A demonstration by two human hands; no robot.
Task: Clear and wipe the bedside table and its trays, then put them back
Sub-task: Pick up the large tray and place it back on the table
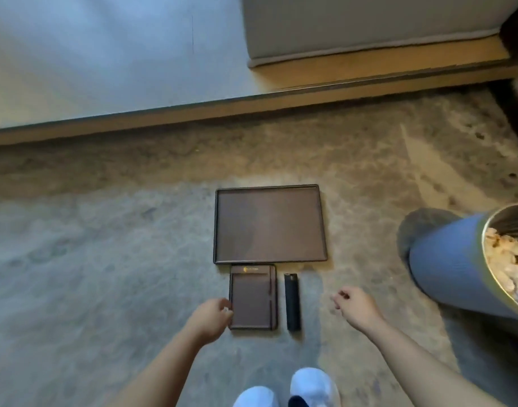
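Brown small tray [253, 298] edge meets the loosely curled left hand [212, 317]; right hand [354, 306] half-open, empty.

Two bare forearms enter from the lower edge, with no sleeve, watch, ring or glove visible on either. The left hand [212, 318] and right hand [358, 308] are bare to the fingertips; the right fingers [340, 296] show short nails, slightly blurred. Well behind the fingers, at the bottom edge, two white shoes [312, 384] show rounded toes; the right one has a dark patch at its inner side, which cannot be identified.
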